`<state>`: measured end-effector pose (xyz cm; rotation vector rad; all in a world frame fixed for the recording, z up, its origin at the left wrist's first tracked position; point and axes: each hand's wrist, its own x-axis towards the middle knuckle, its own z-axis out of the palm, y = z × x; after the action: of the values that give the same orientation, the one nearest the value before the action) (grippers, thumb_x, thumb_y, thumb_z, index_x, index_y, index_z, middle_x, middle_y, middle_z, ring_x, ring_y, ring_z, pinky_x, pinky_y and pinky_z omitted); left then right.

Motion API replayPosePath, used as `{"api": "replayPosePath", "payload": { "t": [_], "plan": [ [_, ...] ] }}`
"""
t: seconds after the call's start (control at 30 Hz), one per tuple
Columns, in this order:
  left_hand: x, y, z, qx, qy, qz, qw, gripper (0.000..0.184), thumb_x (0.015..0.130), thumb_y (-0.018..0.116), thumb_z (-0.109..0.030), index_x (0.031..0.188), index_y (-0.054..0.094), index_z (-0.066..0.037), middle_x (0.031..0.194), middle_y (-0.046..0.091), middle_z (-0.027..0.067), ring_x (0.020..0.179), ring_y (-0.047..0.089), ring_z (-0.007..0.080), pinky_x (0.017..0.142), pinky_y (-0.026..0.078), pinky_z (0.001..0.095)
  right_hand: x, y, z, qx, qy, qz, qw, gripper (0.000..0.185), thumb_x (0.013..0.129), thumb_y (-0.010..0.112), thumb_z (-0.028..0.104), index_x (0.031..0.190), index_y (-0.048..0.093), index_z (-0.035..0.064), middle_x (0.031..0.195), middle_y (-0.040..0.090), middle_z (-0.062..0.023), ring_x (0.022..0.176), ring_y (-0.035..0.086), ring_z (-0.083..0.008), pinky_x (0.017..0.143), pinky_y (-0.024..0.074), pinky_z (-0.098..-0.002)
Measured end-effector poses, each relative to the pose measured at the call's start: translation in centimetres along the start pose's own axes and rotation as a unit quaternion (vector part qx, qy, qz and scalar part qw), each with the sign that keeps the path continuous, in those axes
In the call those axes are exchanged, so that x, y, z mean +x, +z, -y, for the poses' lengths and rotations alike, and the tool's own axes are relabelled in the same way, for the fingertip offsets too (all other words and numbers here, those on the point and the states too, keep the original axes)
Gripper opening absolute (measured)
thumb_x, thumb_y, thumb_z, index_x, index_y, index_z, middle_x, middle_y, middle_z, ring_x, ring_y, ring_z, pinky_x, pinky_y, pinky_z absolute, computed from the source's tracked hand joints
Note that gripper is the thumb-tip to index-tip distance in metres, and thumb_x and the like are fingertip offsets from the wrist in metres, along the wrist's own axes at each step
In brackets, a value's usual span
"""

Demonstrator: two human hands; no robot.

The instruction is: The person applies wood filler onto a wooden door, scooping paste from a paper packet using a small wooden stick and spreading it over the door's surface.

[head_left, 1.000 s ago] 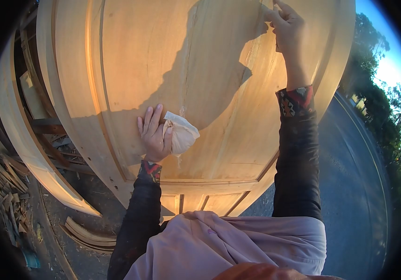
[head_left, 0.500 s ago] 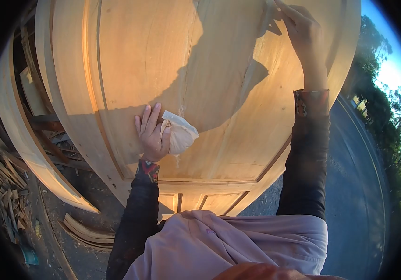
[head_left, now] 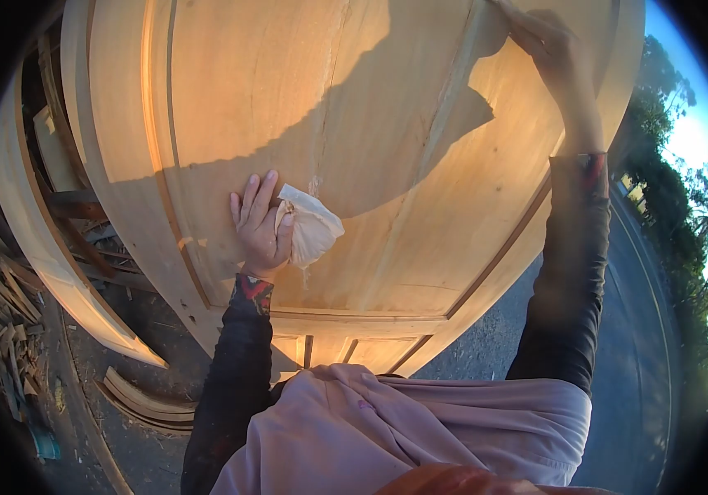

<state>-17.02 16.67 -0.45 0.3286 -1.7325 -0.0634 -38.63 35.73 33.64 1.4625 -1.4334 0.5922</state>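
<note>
A large panelled wooden door (head_left: 230, 107) stretches before me, with pale streaks along its seams. My left hand (head_left: 261, 233) lies against its lower part, fingers spread on the wood. A crumpled whitish wrapper (head_left: 316, 229) is pinched under that thumb, with a brownish smear near its opening; its contents are hidden. Up at the top right, my right hand (head_left: 548, 41) is closed, its fingertips near the door surface at the frame's upper edge. Whatever those fingers hold, if anything, I cannot make out.
Another long wooden piece (head_left: 82, 280) leans at the left, beside scrap wood strips (head_left: 11, 355) on the ground. Curved wooden pieces (head_left: 143, 404) lie below it. A paved road (head_left: 634, 330) and trees (head_left: 659, 99) are at the right.
My right hand has shifted right and slightly down in view, and its shadow on the door has moved. The left hand and wrapper sit slightly further left and up in view.
</note>
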Motion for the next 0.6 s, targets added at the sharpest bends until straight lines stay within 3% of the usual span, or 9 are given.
{"api": "replayPosePath", "payload": {
  "t": [0.1, 0.2, 0.4, 0.5, 0.6],
  "plan": [
    [0.0, 0.0, -0.1, 0.004, -0.001, -0.001, 1.0, 0.029, 0.088, 0.047, -0.024, 0.083, 0.065, -0.002, 0.134, 0.051, 0.0097, 0.131, 0.038, 0.0285, 0.111, 0.012, 0.0443, 0.7, -0.9, 0.7, 0.069, 0.026, 0.009, 0.997, 0.021, 0.086, 0.06, 0.009, 0.103, 0.068, 0.001, 0.078, 0.064, -0.0102, 0.07, 0.059, -0.0164, 0.06, 0.046, -0.0284],
    [0.0, -0.1, -0.2, 0.004, -0.005, 0.001, 1.0, 0.029, 0.088, 0.047, -0.024, 0.083, 0.065, -0.002, 0.133, 0.051, 0.0094, 0.131, 0.038, 0.0282, 0.111, 0.012, 0.0441, 1.0, -0.4, 2.4, 0.112, 0.149, 0.003, 0.982, 0.022, 0.087, 0.059, 0.011, 0.102, 0.067, -0.0019, 0.075, 0.063, -0.0063, 0.066, 0.057, -0.0117, 0.056, 0.0442, -0.0253],
    [0.1, 0.1, -0.1, 0.012, 0.003, -0.006, 1.0, 0.029, 0.088, 0.047, -0.024, 0.082, 0.065, -0.002, 0.133, 0.051, 0.0092, 0.13, 0.039, 0.0277, 0.111, 0.013, 0.0435, 1.4, 1.6, -0.6, 0.294, 0.169, 0.014, 0.941, 0.019, 0.087, 0.058, 0.01, 0.099, 0.067, -0.0016, 0.069, 0.06, -0.0019, 0.057, 0.052, -0.0083, 0.049, 0.0399, -0.0212],
    [0.0, 0.2, 0.1, 0.01, 0.008, -0.008, 1.0, 0.029, 0.088, 0.047, -0.024, 0.082, 0.065, -0.002, 0.133, 0.051, 0.0098, 0.13, 0.039, 0.0282, 0.111, 0.013, 0.0437, 0.3, 1.9, -0.4, 0.245, 0.199, -0.01, 0.949, 0.018, 0.087, 0.058, 0.009, 0.097, 0.068, -0.0021, 0.069, 0.059, -0.0024, 0.056, 0.051, -0.0083, 0.047, 0.0394, -0.0221],
    [0.2, -0.1, -0.2, -0.001, 0.007, -0.005, 1.0, 0.028, 0.088, 0.048, -0.023, 0.082, 0.065, -0.001, 0.134, 0.051, 0.0106, 0.13, 0.038, 0.0291, 0.111, 0.012, 0.0442, -0.8, 3.1, -2.5, 0.236, 0.13, -0.038, 0.962, 0.02, 0.087, 0.058, 0.01, 0.099, 0.068, -0.0028, 0.066, 0.058, -0.0035, 0.055, 0.051, -0.0086, 0.046, 0.0392, -0.0223]
  ]
}}
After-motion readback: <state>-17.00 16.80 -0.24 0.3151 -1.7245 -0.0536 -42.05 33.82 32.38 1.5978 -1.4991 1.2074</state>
